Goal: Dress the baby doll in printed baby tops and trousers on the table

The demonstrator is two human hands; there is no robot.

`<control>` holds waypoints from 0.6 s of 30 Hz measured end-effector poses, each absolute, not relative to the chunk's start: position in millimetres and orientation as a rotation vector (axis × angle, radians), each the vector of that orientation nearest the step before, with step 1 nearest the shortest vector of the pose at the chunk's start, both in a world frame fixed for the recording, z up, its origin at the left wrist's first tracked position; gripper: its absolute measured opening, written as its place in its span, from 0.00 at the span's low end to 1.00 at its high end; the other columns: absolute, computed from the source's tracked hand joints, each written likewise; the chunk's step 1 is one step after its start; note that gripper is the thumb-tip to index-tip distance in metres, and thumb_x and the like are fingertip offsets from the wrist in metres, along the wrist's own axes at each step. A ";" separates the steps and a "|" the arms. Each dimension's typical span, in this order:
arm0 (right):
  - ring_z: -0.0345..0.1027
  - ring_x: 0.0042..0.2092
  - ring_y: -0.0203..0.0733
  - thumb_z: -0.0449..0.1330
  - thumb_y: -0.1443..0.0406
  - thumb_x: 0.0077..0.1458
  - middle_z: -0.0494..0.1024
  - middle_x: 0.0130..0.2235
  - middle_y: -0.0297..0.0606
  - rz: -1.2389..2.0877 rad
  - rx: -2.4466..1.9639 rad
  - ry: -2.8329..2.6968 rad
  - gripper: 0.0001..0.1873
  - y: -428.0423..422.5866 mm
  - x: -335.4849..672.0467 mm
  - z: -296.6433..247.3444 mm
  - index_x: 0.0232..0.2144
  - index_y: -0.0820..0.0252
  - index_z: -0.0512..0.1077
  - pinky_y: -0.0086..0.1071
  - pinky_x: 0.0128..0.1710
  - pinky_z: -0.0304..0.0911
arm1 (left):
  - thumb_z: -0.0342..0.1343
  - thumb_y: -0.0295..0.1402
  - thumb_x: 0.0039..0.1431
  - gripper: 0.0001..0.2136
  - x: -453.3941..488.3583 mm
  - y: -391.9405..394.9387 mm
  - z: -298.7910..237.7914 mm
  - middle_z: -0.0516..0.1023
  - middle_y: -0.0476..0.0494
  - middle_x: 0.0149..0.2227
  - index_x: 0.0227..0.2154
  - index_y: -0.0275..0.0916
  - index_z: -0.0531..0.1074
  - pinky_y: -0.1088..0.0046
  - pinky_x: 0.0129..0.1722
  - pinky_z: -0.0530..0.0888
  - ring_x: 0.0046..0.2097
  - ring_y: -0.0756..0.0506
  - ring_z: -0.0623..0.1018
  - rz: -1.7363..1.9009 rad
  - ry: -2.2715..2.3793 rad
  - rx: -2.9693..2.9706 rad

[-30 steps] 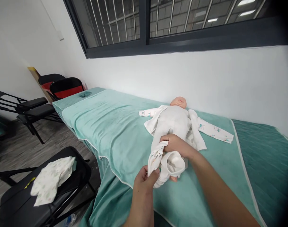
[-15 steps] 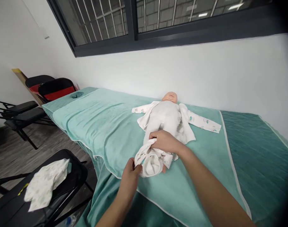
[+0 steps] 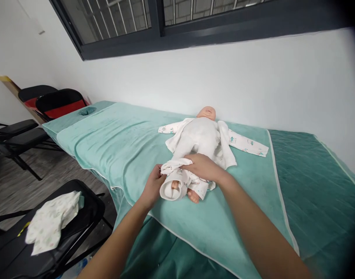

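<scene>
A baby doll (image 3: 206,112) lies on its back on the green bed, its legs toward me. White padding-like cloth (image 3: 199,133) covers its body, and a printed white shirt (image 3: 247,144) lies spread open with both sleeves out. Around its lower legs are printed baby pants (image 3: 181,179). My left hand (image 3: 154,184) pinches the side of the pants leg on the left. My right hand (image 3: 199,166) grips the bunched upper part of the same leg. One foot shows inside that leg's cuff; the other foot (image 3: 194,195) pokes out of the other cuff.
The massage bed (image 3: 122,131) stands along a white wall under a barred window (image 3: 113,23). A black folding chair (image 3: 87,209) at the lower left holds a folded patterned cloth (image 3: 53,221). More chairs (image 3: 59,104) stand at the far left.
Both hands have drawn the pants leg up the doll's leg. Toes now show inside its cuff, and the other foot is more exposed. The view has shifted slightly.
</scene>
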State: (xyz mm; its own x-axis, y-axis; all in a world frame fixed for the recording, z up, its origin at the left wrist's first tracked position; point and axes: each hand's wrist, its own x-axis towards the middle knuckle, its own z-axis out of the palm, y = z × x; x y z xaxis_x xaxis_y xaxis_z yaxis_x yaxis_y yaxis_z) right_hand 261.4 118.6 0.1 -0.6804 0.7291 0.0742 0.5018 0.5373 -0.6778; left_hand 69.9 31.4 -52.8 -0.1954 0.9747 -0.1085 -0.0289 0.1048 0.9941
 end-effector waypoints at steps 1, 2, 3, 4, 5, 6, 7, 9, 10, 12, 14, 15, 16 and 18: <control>0.70 0.40 0.43 0.54 0.55 0.61 0.80 0.39 0.35 0.938 -1.009 -2.414 0.14 118.7 262.3 0.1 0.35 0.55 0.75 0.30 0.35 0.56 | 0.60 0.42 0.54 0.13 67.7 37.4 -56.3 0.73 0.51 0.29 0.37 0.39 0.67 0.75 0.30 0.66 0.29 0.50 0.70 1.306 1.400 1.042; 0.70 0.40 0.43 0.55 0.54 0.61 0.80 0.39 0.35 0.967 -1.005 -2.402 0.13 119.0 263.2 0.1 0.36 0.54 0.75 0.30 0.36 0.56 | 0.60 0.42 0.54 0.13 65.7 43.1 -59.8 0.72 0.51 0.30 0.37 0.40 0.67 0.75 0.31 0.66 0.30 0.50 0.70 1.337 1.417 1.070; 0.70 0.39 0.43 0.55 0.54 0.60 0.79 0.38 0.35 0.995 -1.002 -2.396 0.13 119.2 264.1 0.2 0.37 0.54 0.75 0.31 0.36 0.57 | 0.60 0.41 0.53 0.13 64.0 48.3 -63.1 0.72 0.51 0.30 0.37 0.40 0.67 0.74 0.31 0.67 0.31 0.50 0.70 1.370 1.439 1.097; 0.70 0.39 0.43 0.56 0.54 0.60 0.79 0.38 0.35 1.025 -0.997 -2.394 0.14 119.5 265.1 0.5 0.37 0.54 0.75 0.31 0.36 0.57 | 0.60 0.40 0.53 0.13 62.7 53.1 -66.1 0.72 0.51 0.31 0.37 0.40 0.67 0.74 0.32 0.67 0.32 0.49 0.70 1.405 1.462 1.126; 0.70 0.38 0.43 0.56 0.53 0.59 0.79 0.37 0.34 1.054 -0.989 -2.394 0.14 119.7 266.1 1.1 0.37 0.54 0.75 0.31 0.36 0.58 | 0.59 0.39 0.54 0.12 61.8 57.6 -68.7 0.72 0.51 0.32 0.38 0.40 0.67 0.73 0.33 0.68 0.33 0.49 0.71 1.436 1.483 1.158; 0.70 0.38 0.44 0.58 0.53 0.58 0.79 0.37 0.34 1.082 -0.980 -2.396 0.14 119.9 267.1 1.9 0.38 0.54 0.75 0.31 0.36 0.58 | 0.58 0.38 0.54 0.11 61.1 61.8 -70.8 0.72 0.50 0.33 0.38 0.40 0.67 0.73 0.34 0.68 0.33 0.48 0.71 1.456 1.500 1.188; 0.70 0.39 0.44 0.60 0.53 0.56 0.79 0.38 0.35 1.103 -0.969 -2.399 0.14 120.0 268.1 2.8 0.38 0.54 0.75 0.32 0.36 0.58 | 0.57 0.37 0.55 0.10 60.7 66.0 -72.4 0.72 0.50 0.33 0.38 0.40 0.67 0.73 0.34 0.68 0.34 0.48 0.71 1.465 1.512 1.219; 0.70 0.39 0.46 0.64 0.54 0.51 0.80 0.39 0.35 1.121 -0.959 -2.411 0.16 120.3 269.5 4.7 0.40 0.54 0.76 0.32 0.36 0.59 | 0.55 0.35 0.56 0.09 60.1 74.3 -74.0 0.73 0.49 0.34 0.39 0.41 0.67 0.73 0.36 0.69 0.36 0.48 0.72 1.465 1.510 1.287; 0.70 0.39 0.46 0.65 0.55 0.49 0.80 0.39 0.36 1.119 -0.962 -2.419 0.17 120.5 269.9 5.5 0.41 0.54 0.76 0.32 0.36 0.59 | 0.55 0.34 0.56 0.09 59.9 78.5 -74.2 0.73 0.49 0.34 0.39 0.41 0.67 0.73 0.36 0.69 0.36 0.48 0.72 1.455 1.497 1.320; 0.70 0.39 0.46 0.66 0.57 0.47 0.80 0.39 0.36 1.096 -0.986 -2.440 0.17 120.7 269.7 6.4 0.40 0.54 0.75 0.32 0.36 0.59 | 0.54 0.32 0.55 0.09 59.5 87.1 -73.7 0.73 0.50 0.34 0.40 0.41 0.67 0.73 0.36 0.69 0.36 0.48 0.72 1.426 1.460 1.363; 0.70 0.38 0.46 0.64 0.58 0.49 0.79 0.39 0.36 1.048 -1.032 -2.449 0.14 120.8 268.6 6.3 0.39 0.54 0.75 0.32 0.34 0.58 | 0.53 0.31 0.55 0.09 59.4 95.0 -72.9 0.73 0.50 0.34 0.40 0.41 0.66 0.73 0.36 0.69 0.36 0.48 0.72 1.411 1.453 1.400; 0.70 0.38 0.46 0.62 0.59 0.50 0.79 0.39 0.36 1.020 -1.057 -2.445 0.13 120.8 267.9 6.1 0.39 0.55 0.74 0.32 0.33 0.57 | 0.53 0.31 0.56 0.09 59.6 98.3 -72.5 0.73 0.49 0.34 0.40 0.41 0.66 0.73 0.36 0.69 0.36 0.48 0.72 1.412 1.458 1.418; 0.70 0.38 0.45 0.61 0.59 0.51 0.79 0.38 0.36 0.996 -1.080 -2.437 0.11 120.7 267.2 5.8 0.38 0.55 0.73 0.31 0.33 0.57 | 0.53 0.31 0.56 0.09 59.8 101.1 -72.3 0.74 0.49 0.35 0.40 0.40 0.66 0.74 0.36 0.69 0.37 0.48 0.72 1.414 1.469 1.440; 0.70 0.37 0.44 0.59 0.61 0.53 0.79 0.38 0.36 0.967 -1.101 -2.416 0.09 120.5 265.8 5.1 0.38 0.55 0.73 0.31 0.32 0.56 | 0.53 0.31 0.55 0.10 60.4 105.0 -72.0 0.74 0.49 0.37 0.41 0.40 0.66 0.74 0.36 0.69 0.38 0.48 0.72 1.412 1.505 1.504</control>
